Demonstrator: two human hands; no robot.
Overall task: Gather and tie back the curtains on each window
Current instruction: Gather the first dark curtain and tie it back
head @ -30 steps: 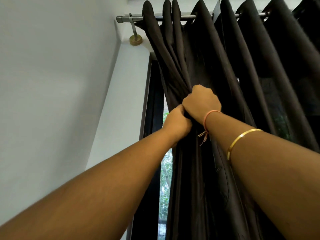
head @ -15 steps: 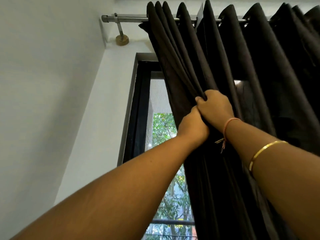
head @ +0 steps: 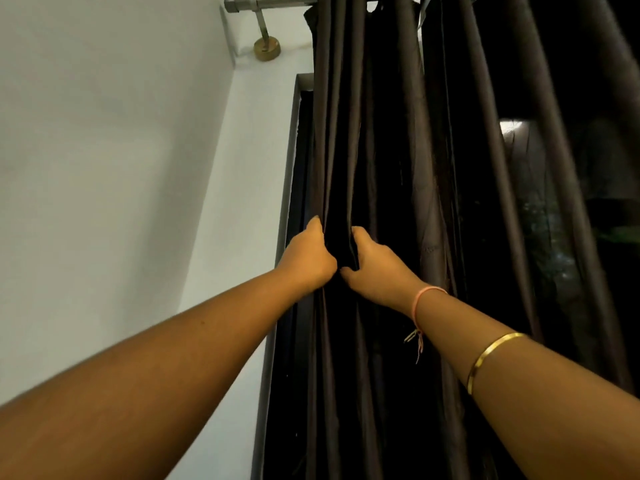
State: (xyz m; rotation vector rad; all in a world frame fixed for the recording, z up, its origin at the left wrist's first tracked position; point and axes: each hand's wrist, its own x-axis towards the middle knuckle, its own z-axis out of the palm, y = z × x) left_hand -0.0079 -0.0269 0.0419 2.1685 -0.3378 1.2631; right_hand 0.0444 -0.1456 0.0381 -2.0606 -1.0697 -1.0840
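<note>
Gripping dark curtain [head: 398, 168] folds with left hand [head: 306, 258] and right hand [head: 375, 268], side by side.
Hanging straight down from curtain rod [head: 273, 1] at top, long axis vertical, pleats running top to bottom, at left edge of window frame [head: 291, 168]. Clenched on one bunch of fabric from either side, fingers curled into folds.
</note>
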